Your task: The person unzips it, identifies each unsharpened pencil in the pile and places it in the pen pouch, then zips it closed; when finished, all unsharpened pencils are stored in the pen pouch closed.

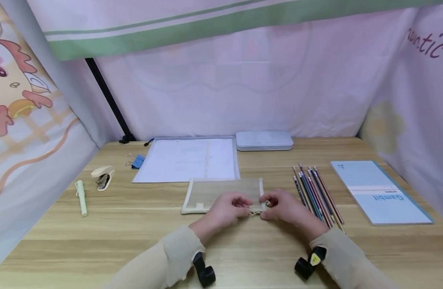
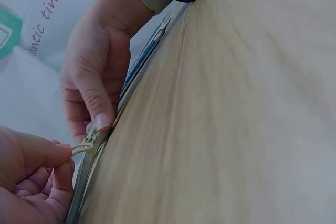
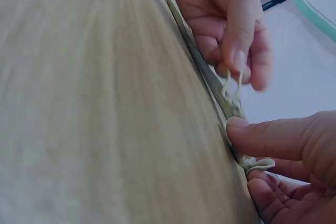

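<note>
- A flat mesh pouch (image 1: 225, 194) lies on the wooden counter (image 1: 134, 233), just in front of the person, its zipper edge toward them.
- The left hand (image 1: 226, 209) pinches the cord zipper pull (image 2: 84, 146) between thumb and forefinger, its grip closed on the cord; the other fingers are curled in.
- The right hand (image 1: 284, 206) pinches the pouch's near right corner, thumb pressed on the zipper edge in the right wrist view, its grip closed on the fabric just beside the pull.
- The two hands are almost touching, with the pull between them.
- A row of coloured pencils (image 1: 317, 194) lies just right of the right hand, tips pointing away from the person.
- Further right is a blue notepad (image 1: 378, 192), well apart from the pouch.
- Behind the pouch lies a clear document folder (image 1: 188, 159) with white paper inside, and beside it, at the back, a pale grey case (image 1: 264, 140).
- To the left are a blue binder clip (image 1: 137, 161), a small cream stapler (image 1: 103, 176) and a pale green pen (image 1: 82, 197), all well apart from the hands.
- Light fabric curtains (image 1: 243, 88) enclose the counter on three sides.
</note>
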`<state>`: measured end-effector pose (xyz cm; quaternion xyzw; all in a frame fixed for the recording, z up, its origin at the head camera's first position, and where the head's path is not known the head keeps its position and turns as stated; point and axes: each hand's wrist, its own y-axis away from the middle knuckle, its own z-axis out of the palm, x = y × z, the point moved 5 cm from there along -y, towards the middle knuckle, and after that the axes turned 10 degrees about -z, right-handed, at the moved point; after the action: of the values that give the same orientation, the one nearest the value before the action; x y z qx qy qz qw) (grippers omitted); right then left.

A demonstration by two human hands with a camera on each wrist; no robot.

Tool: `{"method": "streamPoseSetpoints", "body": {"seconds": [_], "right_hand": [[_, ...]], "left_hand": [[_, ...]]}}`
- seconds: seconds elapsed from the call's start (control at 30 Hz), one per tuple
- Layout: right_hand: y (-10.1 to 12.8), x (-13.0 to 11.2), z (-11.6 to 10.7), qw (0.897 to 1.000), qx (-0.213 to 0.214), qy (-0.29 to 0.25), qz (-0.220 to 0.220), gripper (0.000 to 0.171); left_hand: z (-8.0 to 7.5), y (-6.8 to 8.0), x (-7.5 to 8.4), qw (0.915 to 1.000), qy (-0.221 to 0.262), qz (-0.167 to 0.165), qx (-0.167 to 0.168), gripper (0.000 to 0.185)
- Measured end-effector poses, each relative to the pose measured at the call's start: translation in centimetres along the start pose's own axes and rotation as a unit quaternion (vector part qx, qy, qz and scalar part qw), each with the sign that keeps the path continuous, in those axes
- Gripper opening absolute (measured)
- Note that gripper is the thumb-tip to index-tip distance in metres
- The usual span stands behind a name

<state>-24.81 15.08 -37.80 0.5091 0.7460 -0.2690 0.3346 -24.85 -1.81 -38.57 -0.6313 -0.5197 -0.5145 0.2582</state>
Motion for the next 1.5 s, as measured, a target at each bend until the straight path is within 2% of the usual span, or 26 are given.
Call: {"method": "streamPoseSetpoints", "body": {"seconds": [0.17,0.37,0.5,0.6,0.7,0.83,0.97,1.07,1.17,1.27,1.33,1.4,1.5], "right_hand": [[-0.1,-0.1,0.2,1.0,0.001,-0.018,0.007,0.038],[-0.1,0.0,0.1,0.999,-0.005,-0.038,0.011,0.039],[-0.2,0.1,-0.1,0.999,-0.011,-0.03,0.012,0.038],[-0.3,0.1,-0.1,0.999,-0.016,-0.03,0.019,0.037],[-0.4,0.0,-0.1,0.999,-0.022,-0.034,0.023,0.038],[-0.4,0.1,-0.1,0.999,-0.027,-0.03,0.033,0.038],[-0.5,0.3,-0.1,0.998,-0.027,-0.032,0.043,0.039],[-0.6,0.5,-0.2,0.998,-0.024,-0.042,0.04,0.04],[-0.6,0.6,-0.2,0.998,-0.02,-0.05,0.03,0.04],[-0.5,0.6,-0.1,0.998,-0.018,-0.057,0.02,0.041],[-0.4,0.6,-0.2,0.998,-0.017,-0.06,0.018,0.042],[-0.3,0.6,-0.2,0.998,-0.016,-0.058,0.017,0.042],[-0.3,0.6,-0.4,0.998,-0.011,-0.056,0.02,0.041]], "left_hand": [[-2.6,1.1,-0.7,0.9996,-0.005,-0.018,0.019,0.02],[-6.8,2.7,-1.9,0.9961,-0.059,-0.019,0.063,0.016],[-9.9,4.0,-2.9,0.9907,-0.089,-0.043,0.093,0.013],[-12.2,5.1,-3.8,0.9902,-0.08,-0.057,0.099,0.014],[-14.4,6.2,-4.8,0.9909,-0.049,-0.059,0.111,0.018],[-16.1,7.0,-6.2,0.9919,-0.012,-0.06,0.111,0.023],[-16.4,7.1,-7.1,0.9928,0.0,-0.079,0.089,0.026],[-16.1,6.9,-7.1,0.9933,-0.005,-0.09,0.072,0.033],[-15.9,6.4,-6.2,0.9944,-0.027,-0.082,0.061,0.043],[-15.3,5.6,-4.5,0.9959,-0.062,-0.047,0.047,0.05],[-14.3,4.9,-3.0,0.9954,-0.094,-0.012,0.013,0.053],[-12.9,4.0,-1.7,0.9922,-0.118,0.014,-0.037,0.057],[-10.7,2.6,-0.4,0.9826,-0.147,0.029,-0.111,0.065]]}}
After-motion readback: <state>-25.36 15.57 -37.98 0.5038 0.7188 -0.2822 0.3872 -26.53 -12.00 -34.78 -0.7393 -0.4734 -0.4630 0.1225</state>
